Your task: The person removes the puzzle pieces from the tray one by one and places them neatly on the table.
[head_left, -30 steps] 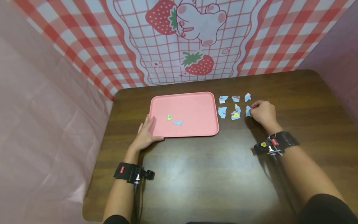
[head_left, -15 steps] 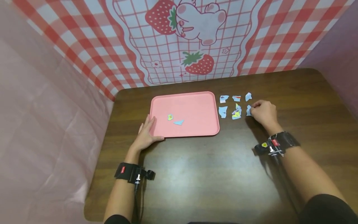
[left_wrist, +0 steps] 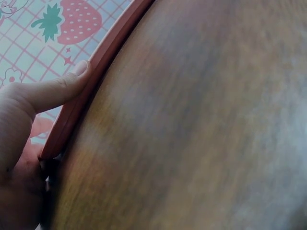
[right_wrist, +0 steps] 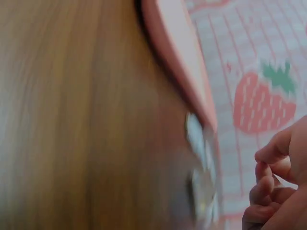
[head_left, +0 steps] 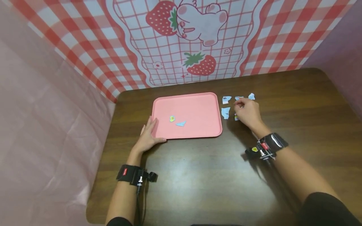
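R hand (head_left: 249, 113) is over the scraps R of the pink tray (head_left: 198, 110), fingers curled, thumb & fingertips together; can't tell if a scrap is pinched btwn them. L hand (head_left: 146, 138) rests on tray's near-L corner, fingers straight & spread, thumb at near edge. Yellow scrap (head_left: 172, 118) & pointed blue scrap (head_left: 181, 123) lie in tray; blue scraps (head_left: 225, 113) sit apart on table (head_left: 181, 175) just beside it, one w/ yellow (head_left: 236, 117) partly under R hand.

To do it well: pcs look thin, so prob. best to take each by an edge, lift w/o dragging, keep knuckles & cable off neighbours; L hand should brace tray lightly, no tipping.

Labels: red tags (head_left: 125, 171) on wristbands (head_left: 130, 174), yellow sticker (head_left: 254, 149) on R wrist cam; lettering too small to read, no brand legible
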### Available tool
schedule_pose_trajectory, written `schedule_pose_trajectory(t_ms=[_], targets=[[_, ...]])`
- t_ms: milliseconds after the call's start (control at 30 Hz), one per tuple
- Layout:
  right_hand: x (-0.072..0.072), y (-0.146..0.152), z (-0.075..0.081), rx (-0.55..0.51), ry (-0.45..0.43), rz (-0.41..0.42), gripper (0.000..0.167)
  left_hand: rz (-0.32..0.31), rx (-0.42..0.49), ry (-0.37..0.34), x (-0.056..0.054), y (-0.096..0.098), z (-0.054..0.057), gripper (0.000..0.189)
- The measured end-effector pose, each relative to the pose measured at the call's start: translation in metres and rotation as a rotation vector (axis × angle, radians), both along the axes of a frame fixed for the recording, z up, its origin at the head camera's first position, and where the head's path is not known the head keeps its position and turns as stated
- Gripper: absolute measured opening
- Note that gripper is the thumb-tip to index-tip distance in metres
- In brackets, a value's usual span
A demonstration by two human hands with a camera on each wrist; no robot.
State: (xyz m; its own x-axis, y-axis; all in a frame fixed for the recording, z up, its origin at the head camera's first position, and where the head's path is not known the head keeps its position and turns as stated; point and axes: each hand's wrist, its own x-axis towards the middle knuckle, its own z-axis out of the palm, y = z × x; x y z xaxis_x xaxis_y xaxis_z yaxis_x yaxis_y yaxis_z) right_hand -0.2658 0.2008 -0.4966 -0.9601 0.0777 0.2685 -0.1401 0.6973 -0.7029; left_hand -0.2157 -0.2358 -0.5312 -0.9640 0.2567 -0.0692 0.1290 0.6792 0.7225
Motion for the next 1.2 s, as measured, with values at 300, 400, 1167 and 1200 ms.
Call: schedule_pose_trajectory(t_ms=[300,400,1167,1200], targets=[[-0.007,-0.075,0.016,0.231,-0.092,0.416,0.023,0.011,0.001,0.009,0.001,0.000,-0.004,0.111],[-0.008,-0.095,0.015,0.312,-0.153,0.533,0.024,0.014,0.012,-0.003,0.002,0.001,-0.004,0.112],[-0.006,-0.165,-0.015,0.443,-0.143,0.656,0.025,0.014,0.006,-0.012,-0.001,0.002,0.000,0.111],[-0.006,-0.166,-0.016,0.444,-0.142,0.652,0.025,0.012,0.005,-0.013,-0.001,0.002,0.000,0.111]])
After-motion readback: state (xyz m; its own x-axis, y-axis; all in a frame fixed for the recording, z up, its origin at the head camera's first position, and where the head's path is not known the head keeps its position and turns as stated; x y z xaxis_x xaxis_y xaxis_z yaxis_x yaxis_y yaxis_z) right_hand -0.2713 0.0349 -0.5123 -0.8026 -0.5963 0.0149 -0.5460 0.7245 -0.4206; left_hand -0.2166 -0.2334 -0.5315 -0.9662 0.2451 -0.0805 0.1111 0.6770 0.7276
